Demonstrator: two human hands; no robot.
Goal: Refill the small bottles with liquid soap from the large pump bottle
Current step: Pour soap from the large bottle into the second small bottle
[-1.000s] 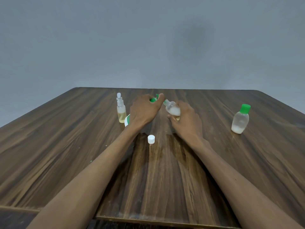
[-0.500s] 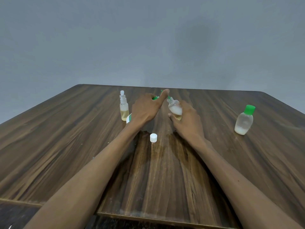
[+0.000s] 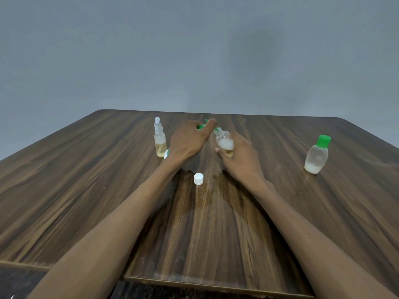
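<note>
Two bare forearms reach from the near edge of a dark wooden table (image 3: 86, 190) toward its middle. Wide stretches of tabletop lie open on both sides of the arms, and the far edge runs just behind the hands against a plain grey wall (image 3: 194, 50). The near edge crosses the bottom of the view under both forearms.

The left hand (image 3: 187, 141) is curled over the green top of the large pump bottle (image 3: 201, 125), which is almost wholly hidden behind it; only green slivers by the fingers and a white and green patch near the wrist show. The right hand (image 3: 239, 156) wraps its fingers and thumb round a small open bottle (image 3: 225, 141), tilted so its neck points at the left thumb; it holds whitish liquid.

A white cap (image 3: 198, 178) lies alone on the table between the two wrists, touching neither. A small spray bottle (image 3: 160, 139) with yellowish liquid stands upright just left of the left hand. Well apart on the right stands a green-capped bottle (image 3: 317, 155), leaning in this view, whitish liquid low inside.
</note>
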